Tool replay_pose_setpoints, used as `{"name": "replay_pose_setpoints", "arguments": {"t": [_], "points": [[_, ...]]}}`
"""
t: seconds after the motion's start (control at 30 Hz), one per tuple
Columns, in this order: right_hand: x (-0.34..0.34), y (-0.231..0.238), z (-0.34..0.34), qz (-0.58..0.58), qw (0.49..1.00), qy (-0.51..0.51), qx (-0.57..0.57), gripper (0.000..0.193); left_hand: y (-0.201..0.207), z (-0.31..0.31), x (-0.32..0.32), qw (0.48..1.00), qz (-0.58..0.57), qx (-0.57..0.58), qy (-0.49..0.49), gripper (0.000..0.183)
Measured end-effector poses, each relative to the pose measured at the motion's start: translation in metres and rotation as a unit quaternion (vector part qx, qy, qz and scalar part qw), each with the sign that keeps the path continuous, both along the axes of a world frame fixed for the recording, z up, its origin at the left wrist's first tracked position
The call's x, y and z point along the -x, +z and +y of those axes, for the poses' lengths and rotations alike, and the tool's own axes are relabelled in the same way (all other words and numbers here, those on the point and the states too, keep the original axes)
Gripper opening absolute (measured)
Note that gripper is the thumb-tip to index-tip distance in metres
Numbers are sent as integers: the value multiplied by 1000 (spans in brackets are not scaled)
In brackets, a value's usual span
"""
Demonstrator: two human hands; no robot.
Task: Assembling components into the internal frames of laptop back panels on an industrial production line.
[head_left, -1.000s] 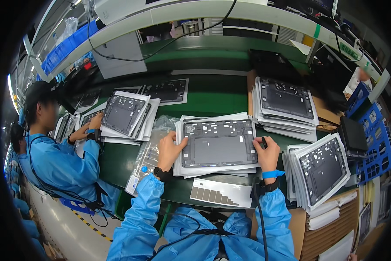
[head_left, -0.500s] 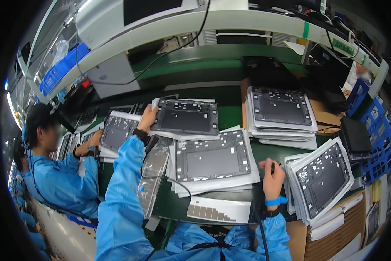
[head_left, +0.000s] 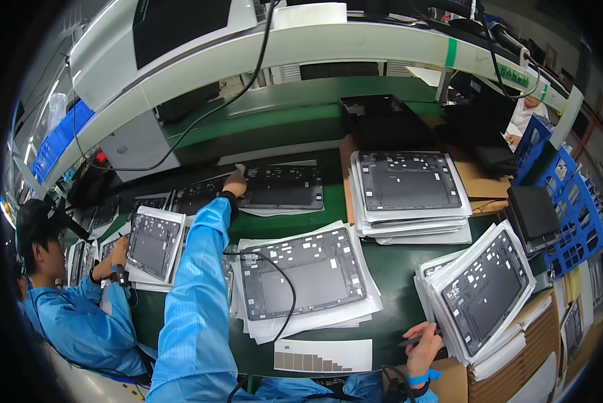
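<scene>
Cable (head_left: pixel 294 293) overlaps nearer panel (head_left: pixel 321 270); left hand (head_left: pixel 235 184) touches farther panel (head_left: pixel 284 187), grip unclear; right hand (head_left: pixel 423 349) clasps dark tool (head_left: pixel 410 342).

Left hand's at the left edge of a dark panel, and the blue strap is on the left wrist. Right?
One slip: the blue strap is on the right hand's wrist, per the head view. The left hand is at the dark panel's left edge.
</scene>
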State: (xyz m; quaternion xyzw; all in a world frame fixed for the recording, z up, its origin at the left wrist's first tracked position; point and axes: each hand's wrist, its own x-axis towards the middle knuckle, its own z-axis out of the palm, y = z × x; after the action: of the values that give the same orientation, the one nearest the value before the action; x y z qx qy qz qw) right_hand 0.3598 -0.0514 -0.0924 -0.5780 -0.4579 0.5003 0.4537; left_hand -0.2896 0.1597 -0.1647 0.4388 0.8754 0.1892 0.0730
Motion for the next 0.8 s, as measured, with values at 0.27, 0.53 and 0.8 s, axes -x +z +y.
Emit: {"name": "replay_pose_setpoints", "arguments": {"t": [0.27,0.53,0.8], "points": [[10,2,-3,126,974,188,4,12,160,-117,-80,926,289,-144,-197,38],[18,-7,-51,90,977,183,60,16,159,-371,-338,890,-13,-127,-437,41],[66,-30,-76,70,983,168,30,13,27,-413,-413,938,37,-13,-344,63]]}}
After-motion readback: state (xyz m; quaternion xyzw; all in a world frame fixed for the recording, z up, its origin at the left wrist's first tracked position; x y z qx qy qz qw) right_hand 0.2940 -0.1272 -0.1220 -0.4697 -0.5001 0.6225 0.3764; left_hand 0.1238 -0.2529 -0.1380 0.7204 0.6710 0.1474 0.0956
